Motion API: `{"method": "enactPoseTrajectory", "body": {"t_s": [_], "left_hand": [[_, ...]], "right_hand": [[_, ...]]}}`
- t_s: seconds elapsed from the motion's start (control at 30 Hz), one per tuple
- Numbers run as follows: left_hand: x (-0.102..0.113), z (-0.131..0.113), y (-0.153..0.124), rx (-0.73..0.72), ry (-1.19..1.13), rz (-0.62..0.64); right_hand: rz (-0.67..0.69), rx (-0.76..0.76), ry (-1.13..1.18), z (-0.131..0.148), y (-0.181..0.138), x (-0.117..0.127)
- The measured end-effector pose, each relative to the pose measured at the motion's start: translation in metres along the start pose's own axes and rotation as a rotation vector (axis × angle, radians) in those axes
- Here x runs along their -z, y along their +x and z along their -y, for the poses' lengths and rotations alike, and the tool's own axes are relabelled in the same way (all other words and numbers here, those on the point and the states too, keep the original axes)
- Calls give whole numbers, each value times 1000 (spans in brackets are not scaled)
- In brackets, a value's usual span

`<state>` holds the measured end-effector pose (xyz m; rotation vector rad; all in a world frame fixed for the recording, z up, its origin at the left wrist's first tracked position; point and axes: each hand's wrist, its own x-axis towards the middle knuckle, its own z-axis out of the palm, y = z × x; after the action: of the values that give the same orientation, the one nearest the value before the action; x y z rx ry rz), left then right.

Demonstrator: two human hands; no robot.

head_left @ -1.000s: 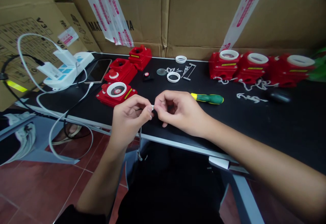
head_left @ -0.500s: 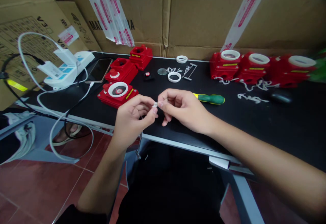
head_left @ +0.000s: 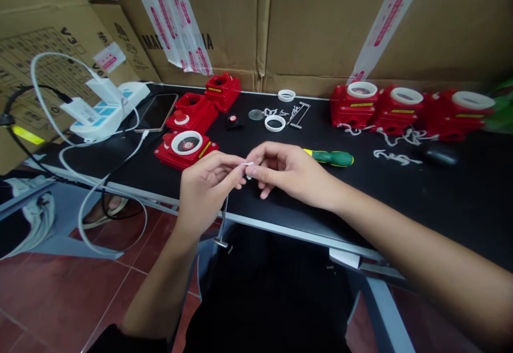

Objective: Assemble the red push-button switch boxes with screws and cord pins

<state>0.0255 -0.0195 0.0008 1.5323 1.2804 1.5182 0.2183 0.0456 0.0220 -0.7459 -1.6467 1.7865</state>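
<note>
Between my two hands, over the front of the black table, is a short piece of thin white cord (head_left: 248,164). My left hand (head_left: 206,187) pinches one side of it between thumb and fingertips. On the other side, the thumb and forefinger of my right hand (head_left: 286,174) are closed on it, fingertips nearly touching the left ones. A thin metal T-shaped rod (head_left: 223,224), like a small hammer, hangs below my left hand past the table edge; its upper end is hidden. Left of my hands sits a red box with a white ring (head_left: 186,143).
A green and yellow screwdriver handle (head_left: 332,158) lies behind my right wrist. Several red boxes (head_left: 355,101) with white cords stand at right. White rings (head_left: 274,123), a metal bracket (head_left: 300,115), a phone (head_left: 157,112) and a power strip (head_left: 108,109) are on the table.
The white cord, bunched at my fingertips before, now shows stretched between them, with a bit hanging below. The metal T-shaped rod shows more fully under my left hand.
</note>
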Motion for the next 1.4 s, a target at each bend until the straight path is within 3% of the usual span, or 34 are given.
{"method": "enactPoseTrajectory", "body": {"t_s": [0.17, 0.37, 0.57, 0.7, 1.07, 1.4], "left_hand": [[1, 2, -1, -63, 86, -12], [3, 8, 0, -81, 130, 82], [4, 11, -1, -57, 145, 140], [3, 8, -2, -41, 124, 140], [-1, 7, 0, -48, 47, 21], [1, 5, 3, 81, -132, 100]], "right_hand": [[-24, 36, -106, 2, -1, 8], [-72, 126, -230, 12, -3, 14], [-278, 301, -483, 19, -5, 19], [-352, 328, -525, 19, -5, 23], [-203, 168, -316, 23, -4, 23], [-180, 179, -307, 15, -2, 13]]}}
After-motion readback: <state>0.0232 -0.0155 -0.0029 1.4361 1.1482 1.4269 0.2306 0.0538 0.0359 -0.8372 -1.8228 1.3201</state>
